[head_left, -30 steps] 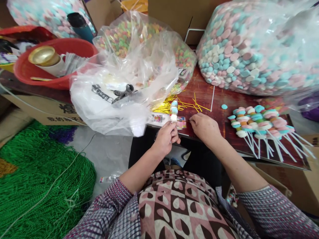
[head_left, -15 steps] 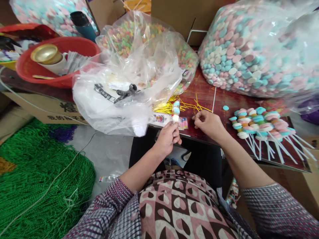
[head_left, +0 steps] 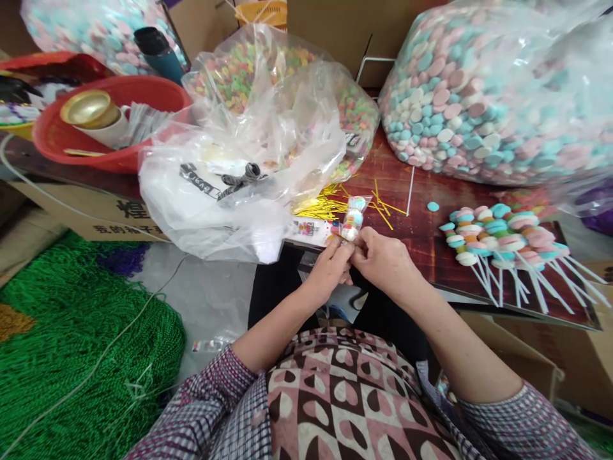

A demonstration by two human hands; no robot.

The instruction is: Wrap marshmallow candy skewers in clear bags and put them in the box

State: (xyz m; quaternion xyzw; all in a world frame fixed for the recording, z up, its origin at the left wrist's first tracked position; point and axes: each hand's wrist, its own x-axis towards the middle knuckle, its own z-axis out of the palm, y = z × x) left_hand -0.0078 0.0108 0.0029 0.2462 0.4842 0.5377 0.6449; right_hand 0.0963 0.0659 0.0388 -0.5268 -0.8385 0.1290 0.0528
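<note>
My left hand (head_left: 330, 271) is closed around the lower end of a marshmallow candy skewer (head_left: 353, 217) in a clear wrapper. Blue, white and orange pieces show through the film, standing up above the fingers. Pressed against it from the right is my right hand (head_left: 383, 259), its fingers pinched at the base of the candy. A short gold twist tie (head_left: 341, 238) shows at the wrapper's neck between the hands; its far end is hidden by the right fingers. Just behind lies a pile of loose gold twist ties (head_left: 320, 206) on the dark red table (head_left: 383, 163).
Unwrapped marshmallow skewers (head_left: 502, 233) lie at the right, near one loose blue marshmallow (head_left: 433, 206). Behind stand a big bag of marshmallows (head_left: 460, 108) and bags of gummy candy (head_left: 268, 67). A red basin (head_left: 158, 96) is at the left, above green cords (head_left: 96, 332).
My right hand has moved left from the table with a gold twist tie and now meets my left hand. The wrapped skewer has shifted slightly right and tilted.
</note>
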